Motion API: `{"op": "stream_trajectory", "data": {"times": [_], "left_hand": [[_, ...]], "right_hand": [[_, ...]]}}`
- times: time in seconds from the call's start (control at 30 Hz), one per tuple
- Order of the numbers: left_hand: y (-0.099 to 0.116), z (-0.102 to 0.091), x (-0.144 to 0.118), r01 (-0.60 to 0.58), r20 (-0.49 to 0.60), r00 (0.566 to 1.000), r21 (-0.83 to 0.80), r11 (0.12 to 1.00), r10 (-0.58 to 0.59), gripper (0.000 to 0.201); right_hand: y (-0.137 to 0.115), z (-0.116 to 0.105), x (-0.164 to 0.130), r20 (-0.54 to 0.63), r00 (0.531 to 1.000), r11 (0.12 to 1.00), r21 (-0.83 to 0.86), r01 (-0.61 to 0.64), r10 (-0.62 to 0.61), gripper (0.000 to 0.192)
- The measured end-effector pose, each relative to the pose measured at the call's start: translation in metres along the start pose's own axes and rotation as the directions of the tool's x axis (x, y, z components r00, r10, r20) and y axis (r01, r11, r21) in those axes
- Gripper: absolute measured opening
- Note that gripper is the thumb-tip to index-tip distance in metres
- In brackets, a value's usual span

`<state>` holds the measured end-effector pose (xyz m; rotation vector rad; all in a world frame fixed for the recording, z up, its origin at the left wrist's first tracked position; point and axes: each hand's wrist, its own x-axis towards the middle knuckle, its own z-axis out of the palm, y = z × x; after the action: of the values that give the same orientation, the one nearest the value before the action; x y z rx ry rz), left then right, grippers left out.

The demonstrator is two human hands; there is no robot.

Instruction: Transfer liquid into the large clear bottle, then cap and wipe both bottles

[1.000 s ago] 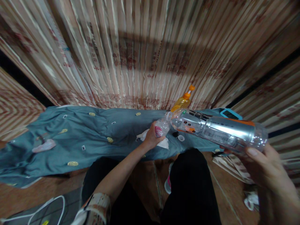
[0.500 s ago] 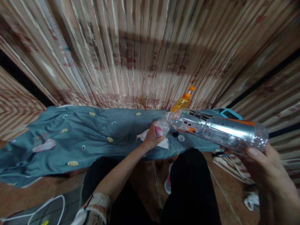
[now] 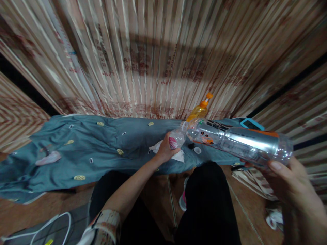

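Observation:
My right hand is closed around the base of a large clear plastic bottle with a silver and orange label. That bottle lies almost level in the air, tipped with its mouth to the left. A smaller clear plastic bottle with a pink mark is gripped in my left hand, tilted so its neck meets the large bottle's mouth. Whether liquid passes between them I cannot tell. Beneath my left hand lies a white tissue. A black cap and a white cap rest to its right.
An orange-topped bottle of yellow liquid stands behind the two bottles. Near the right end is a blue-framed device. A teal patterned cloth covers the long surface, with a pale crumpled item at left. Striped curtains hang close behind.

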<state>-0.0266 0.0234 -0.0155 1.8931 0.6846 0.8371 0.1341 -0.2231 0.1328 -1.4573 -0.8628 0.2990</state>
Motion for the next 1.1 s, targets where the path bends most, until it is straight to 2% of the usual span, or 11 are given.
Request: {"op": "stream_trajectory", "data": {"times": [0.37,0.6,0.77,0.97,1.1], "left_hand": [[-0.0032,0.0010,-0.0001,-0.014,-0.014,1.000,-0.016,1.000,0.014,0.088],[-0.0014,0.0001,-0.0002,-0.011,-0.005,1.000,-0.023,1.000,0.010,0.087],[-0.0006,0.0000,-0.0003,-0.015,-0.006,1.000,-0.015,1.000,0.015,0.085],[-0.0029,0.0008,0.0002,-0.027,-0.009,1.000,-0.029,0.999,0.027,0.086],[-0.0015,0.0001,0.0000,-0.030,-0.005,1.000,-0.026,0.999,0.030,0.085]], "right_hand": [[0.0029,-0.0037,0.0012,0.014,1.000,1.000,0.010,-0.002,0.002,0.042],[-0.0017,0.0007,0.0000,0.006,1.000,1.000,0.004,-0.017,0.017,0.046],[-0.0001,0.0001,-0.0008,0.022,1.000,1.000,-0.006,-0.016,0.016,0.041],[-0.0022,0.0030,-0.0001,-0.013,1.000,1.000,0.009,-0.021,0.021,0.045],[-0.0036,0.0042,-0.0011,0.011,1.000,1.000,0.000,-0.009,0.009,0.043]]}}
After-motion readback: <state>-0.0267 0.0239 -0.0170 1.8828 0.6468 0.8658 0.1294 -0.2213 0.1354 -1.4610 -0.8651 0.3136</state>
